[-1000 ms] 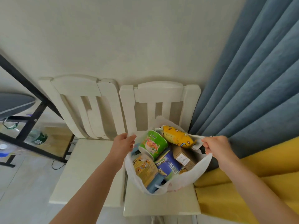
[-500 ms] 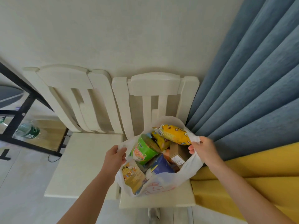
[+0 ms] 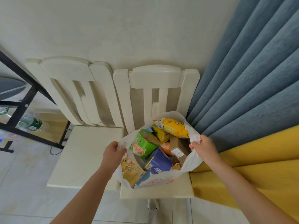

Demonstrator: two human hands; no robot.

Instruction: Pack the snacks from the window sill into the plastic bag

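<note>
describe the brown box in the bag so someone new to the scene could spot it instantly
Find the right-hand white chair beside the blue curtain; the white plastic bag sits on its seat, held open by both hands. The brown cardboard box stands at the bag's right side, near the right hand. It is the only plain brown item, with a white printed label, among colourful wrappers.

Both arms stretched forward, left hand (image 3: 113, 152) and right hand (image 3: 204, 148) each pinched closed, held apart

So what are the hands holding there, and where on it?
Both grip the white plastic bag by its top edge: left hand on the left side, right hand on the right.
</note>
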